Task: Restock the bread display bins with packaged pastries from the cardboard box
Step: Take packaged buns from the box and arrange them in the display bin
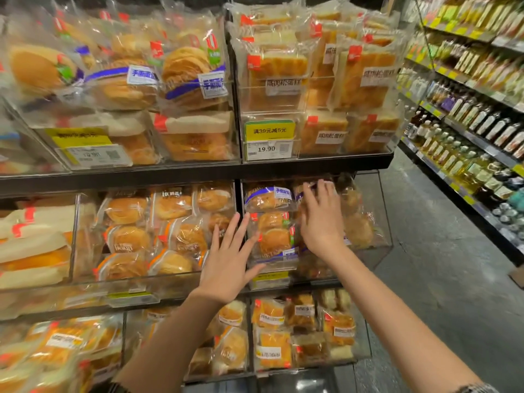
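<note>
Reaching into the middle tier of a black metal bread display rack point(198, 173), both bare hands work at the clear acrylic right-hand bin point(377, 211). The left hand point(226, 262) is spread flat, fingers straight and apart, holding nothing, its fingertips at the bin's left edge beside a clear-wrapped round golden bun with a red tag point(272, 236). The right hand point(321, 219) is deeper in the same bin, fingers extended upward and laid against a clear plastic pastry packet with a blue-and-white label point(303, 194); whether the fingers curl round that packet cannot be told, since the back of the hand hides the contact. Another blue-banded packet of layered bread point(268, 198) lies at the top left of that bin, and pale brown packaged pastries point(358, 225) sit against its right wall. A yellow promotion tag above a white price label reading 19.90 point(269, 140) hangs on the upper tier. Bottled goods line grey store shelves point(467, 131) to the right, across a grey floor point(442, 293)
</note>
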`<state>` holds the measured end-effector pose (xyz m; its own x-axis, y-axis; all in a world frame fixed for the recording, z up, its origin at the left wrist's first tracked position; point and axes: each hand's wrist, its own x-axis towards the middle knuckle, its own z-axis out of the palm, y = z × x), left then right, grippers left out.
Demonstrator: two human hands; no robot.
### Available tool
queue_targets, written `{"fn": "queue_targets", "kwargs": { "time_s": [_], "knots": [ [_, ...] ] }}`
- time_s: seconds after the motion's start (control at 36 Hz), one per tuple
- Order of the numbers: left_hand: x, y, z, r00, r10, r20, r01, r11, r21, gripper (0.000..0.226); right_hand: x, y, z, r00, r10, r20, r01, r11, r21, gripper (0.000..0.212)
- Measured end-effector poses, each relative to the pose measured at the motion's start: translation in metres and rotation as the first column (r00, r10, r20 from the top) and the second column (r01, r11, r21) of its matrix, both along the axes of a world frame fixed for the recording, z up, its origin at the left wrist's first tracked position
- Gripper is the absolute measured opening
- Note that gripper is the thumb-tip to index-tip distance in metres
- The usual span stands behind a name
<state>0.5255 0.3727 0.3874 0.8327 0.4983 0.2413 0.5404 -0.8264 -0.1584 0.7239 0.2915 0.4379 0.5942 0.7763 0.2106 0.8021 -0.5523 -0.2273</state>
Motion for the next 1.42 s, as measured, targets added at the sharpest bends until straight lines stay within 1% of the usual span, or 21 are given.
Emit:
{"fn": "queue_targets", "kwargs": {
  "time_s": [0.03, 0.08, 0.17, 0.25, 0.31, 0.36, 0.42, 0.47, 0.53, 0.58, 0.64, 0.72, 0.75, 0.83, 0.92, 1.0, 1.08, 1.17, 1.22, 1.31, 1.42],
  "knots": [
    [0.0, 0.0, 0.0, 1.0, 0.001, -0.004, -0.001, 1.0, -0.003, 0.07, -0.001, 0.002, -0.004, 0.998, 0.047, -0.03, -0.048, 0.998, -0.029, 0.058],
    [0.0, 0.0, 0.002, 1.0, 0.0, -0.014, 0.0, 1.0, -0.007, 0.07, 0.001, 0.008, -0.008, 0.995, 0.08, -0.065, -0.085, 0.994, -0.066, 0.056],
    [-0.001, -0.001, 0.003, 1.0, -0.018, -0.006, 0.018, 1.0, -0.007, 0.069, 0.003, 0.011, -0.002, 0.99, 0.075, -0.119, -0.088, 0.99, -0.108, 0.054],
    [-0.002, -0.003, 0.006, 1.0, -0.004, -0.003, 0.003, 0.998, -0.06, 0.071, 0.001, 0.01, 0.009, 0.98, 0.072, -0.186, -0.095, 0.988, -0.12, 0.057],
    [-0.001, -0.006, 0.012, 1.0, -0.002, 0.003, 0.002, 0.995, -0.102, 0.075, -0.003, 0.005, 0.015, 0.972, 0.076, -0.224, -0.088, 0.995, -0.041, 0.056],
    [-0.002, -0.007, 0.019, 1.0, -0.031, -0.005, 0.029, 0.982, -0.185, 0.083, -0.009, -0.006, 0.021, 0.968, 0.085, -0.237, -0.058, 0.992, 0.115, 0.052],
    [-0.01, -0.01, 0.026, 0.998, -0.067, 0.008, 0.065, 0.926, -0.371, 0.09, -0.018, -0.018, 0.027, 0.977, 0.094, -0.194, -0.044, 0.968, 0.247, 0.045],
    [-0.024, -0.014, 0.034, 0.986, -0.113, 0.122, 0.16, 0.852, -0.499, 0.09, -0.029, -0.029, 0.034, 0.979, 0.106, -0.173, -0.044, 0.944, 0.327, 0.032],
    [-0.047, -0.02, 0.034, 0.967, -0.119, 0.224, 0.231, 0.779, -0.583, 0.083, -0.046, -0.039, 0.042, 0.966, 0.137, -0.217, -0.045, 0.922, 0.385, 0.025],
    [-0.074, -0.025, 0.033, 0.959, -0.082, 0.27, 0.245, 0.719, -0.651, 0.071, -0.068, -0.048, 0.049, 0.944, 0.173, -0.281, -0.051, 0.918, 0.394, 0.023],
    [-0.104, -0.032, 0.035, 0.962, -0.054, 0.268, 0.235, 0.662, -0.712, 0.057, -0.093, -0.053, 0.05, 0.926, 0.213, -0.313, -0.082, 0.92, 0.384, 0.021],
    [-0.156, -0.043, 0.038, 0.98, -0.031, 0.194, 0.177, 0.567, -0.804, 0.046, -0.139, -0.056, 0.045, 0.895, 0.275, -0.351, -0.133, 0.916, 0.379, 0.019],
    [-0.175, -0.046, 0.037, 0.986, -0.036, 0.165, 0.157, 0.562, -0.812, 0.043, -0.158, -0.056, 0.042, 0.885, 0.295, -0.361, -0.151, 0.914, 0.377, 0.018],
    [-0.229, -0.053, 0.026, 0.994, -0.069, 0.086, 0.11, 0.556, -0.824, 0.033, -0.214, -0.062, 0.029, 0.85, 0.334, -0.409, -0.196, 0.919, 0.343, 0.018],
    [-0.292, -0.063, 0.007, 0.999, -0.038, -0.001, 0.017, 0.473, -0.881, 0.031, -0.276, -0.073, 0.006, 0.805, 0.353, -0.477, -0.254, 0.932, 0.259, 0.016],
    [-0.364, -0.074, -0.024, 0.997, 0.072, -0.028, -0.055, 0.399, -0.915, 0.028, -0.343, -0.084, -0.029, 0.783, 0.339, -0.522, -0.3, 0.94, 0.161, 0.009],
    [-0.427, -0.091, -0.051, 0.982, 0.188, -0.021, -0.083, 0.327, -0.941, 0.027, -0.403, -0.093, -0.069, 0.718, 0.321, -0.618, -0.335, 0.937, 0.098, 0.008],
    [-0.483, -0.107, -0.077, 0.956, 0.291, -0.046, -0.139, 0.307, -0.942, 0.026, -0.454, -0.101, -0.107, 0.669, 0.277, -0.69, -0.373, 0.928, 0.011, 0.011],
    [-0.518, -0.116, -0.1, 0.929, 0.364, -0.072, -0.174, 0.256, -0.951, 0.024, -0.484, -0.106, -0.134, 0.65, 0.245, -0.719, -0.41, 0.91, -0.061, 0.015],
    [-0.558, -0.127, -0.13, 0.884, 0.457, -0.099, -0.226, 0.231, -0.946, 0.021, -0.522, -0.113, -0.177, 0.628, 0.188, -0.756, -0.44, 0.886, -0.145, 0.014],
    [-0.589, -0.135, -0.167, 0.826, 0.543, -0.151, -0.26, 0.129, -0.957, 0.026, -0.555, -0.116, -0.234, 0.626, 0.141, -0.767, -0.48, 0.845, -0.237, 0.016]
  ]
}}
